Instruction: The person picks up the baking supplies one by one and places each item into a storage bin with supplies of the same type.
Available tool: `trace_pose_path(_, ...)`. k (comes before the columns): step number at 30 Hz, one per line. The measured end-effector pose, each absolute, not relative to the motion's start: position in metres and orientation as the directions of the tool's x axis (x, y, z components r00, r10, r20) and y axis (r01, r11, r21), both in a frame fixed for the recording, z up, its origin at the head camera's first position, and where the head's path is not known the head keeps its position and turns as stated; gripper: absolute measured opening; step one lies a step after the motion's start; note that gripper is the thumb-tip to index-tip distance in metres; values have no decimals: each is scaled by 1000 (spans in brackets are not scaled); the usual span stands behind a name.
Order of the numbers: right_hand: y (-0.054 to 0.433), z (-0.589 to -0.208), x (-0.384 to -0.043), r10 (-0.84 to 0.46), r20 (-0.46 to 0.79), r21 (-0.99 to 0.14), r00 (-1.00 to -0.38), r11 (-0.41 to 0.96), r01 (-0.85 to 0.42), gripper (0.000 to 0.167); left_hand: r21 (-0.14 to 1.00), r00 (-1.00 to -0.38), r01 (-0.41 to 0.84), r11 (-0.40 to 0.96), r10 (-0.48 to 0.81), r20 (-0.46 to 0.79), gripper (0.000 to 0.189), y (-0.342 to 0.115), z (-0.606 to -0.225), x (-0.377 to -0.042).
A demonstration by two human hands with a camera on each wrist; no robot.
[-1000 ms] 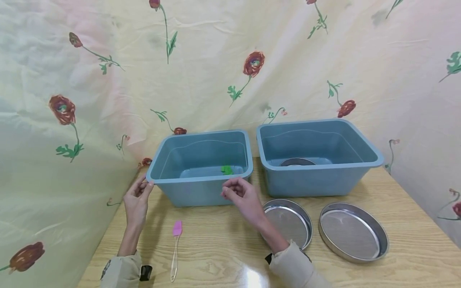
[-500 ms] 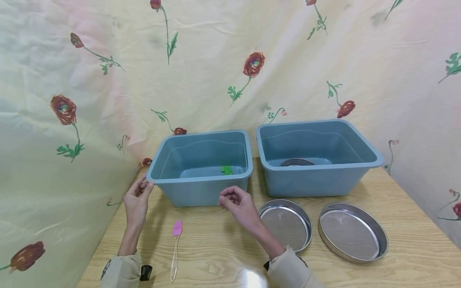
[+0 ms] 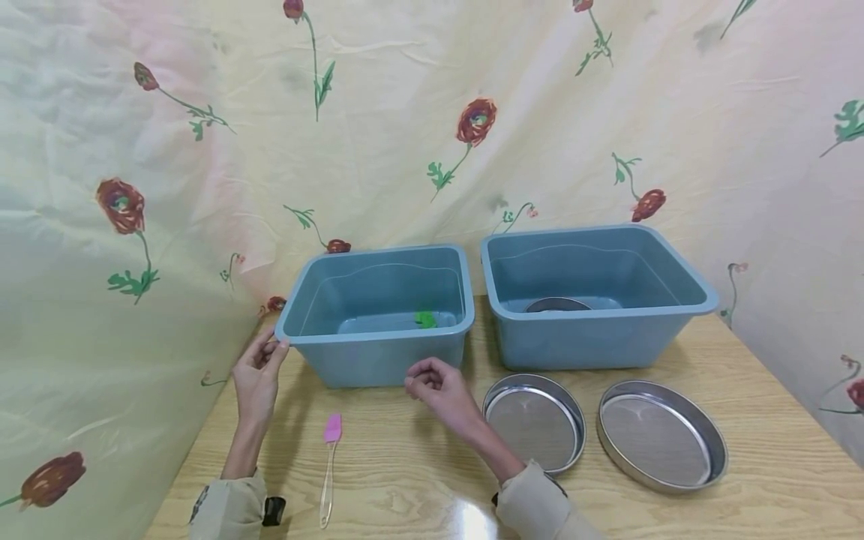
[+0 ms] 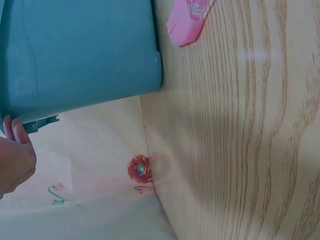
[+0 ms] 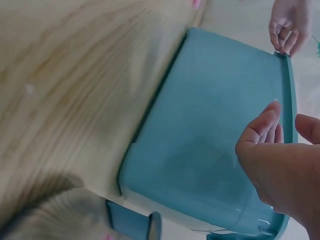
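My left hand (image 3: 256, 381) pinches the near left corner of the rim of the left blue plastic tub (image 3: 378, 364). The left wrist view shows the same fingertips at the tub's edge. In front of that tub's near wall is my right hand (image 3: 442, 396), fingers loosely curled and nothing held. The right wrist view shows its thumb apart from the fingers. A small bright green object (image 3: 425, 319) lies inside the tub at the right; its kind is unclear. A pink-headed silicone brush (image 3: 332, 431) with a clear handle lies on the table, nearer me.
A second blue tub (image 3: 580, 337) stands at the right, with a round metal rim (image 3: 557, 304) partly visible inside. Two round metal sieves lie before it, the left sieve (image 3: 536, 427) near my right forearm and the right sieve (image 3: 664, 439) beyond. A flowered cloth (image 3: 378, 150) hangs behind.
My right hand has drawn back from the left tub's near rim, moving down and slightly left. The left hand stays at the corner, and the tubs have not moved.
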State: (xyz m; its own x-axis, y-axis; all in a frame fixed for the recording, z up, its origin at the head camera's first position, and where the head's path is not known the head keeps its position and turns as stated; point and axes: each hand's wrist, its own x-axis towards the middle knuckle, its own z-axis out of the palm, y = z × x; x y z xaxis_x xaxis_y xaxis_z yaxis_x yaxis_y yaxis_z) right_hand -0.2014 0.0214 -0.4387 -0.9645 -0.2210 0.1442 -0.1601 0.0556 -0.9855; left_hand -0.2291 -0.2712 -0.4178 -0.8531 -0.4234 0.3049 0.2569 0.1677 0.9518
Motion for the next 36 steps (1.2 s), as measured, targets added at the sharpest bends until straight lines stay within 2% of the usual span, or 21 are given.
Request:
trace_pose_path(10, 16, -450, -206, -242, 162, -977, -957, 99, -190, 20, 955, -855, 257, 151, -424, 297, 41, -272, -418, -229)
trace_pose_path(20, 12, -461, -215, -281, 134, -953, -950, 227, -201, 21, 957, -856, 245, 158, -428, 290, 41, -271, -417, -229)
trace_pose_path(36, 3, -470, -221, -320, 122, -936, -940, 278, -216, 22, 956, -858, 255, 144, -423, 293, 41, -271, -418, -229)
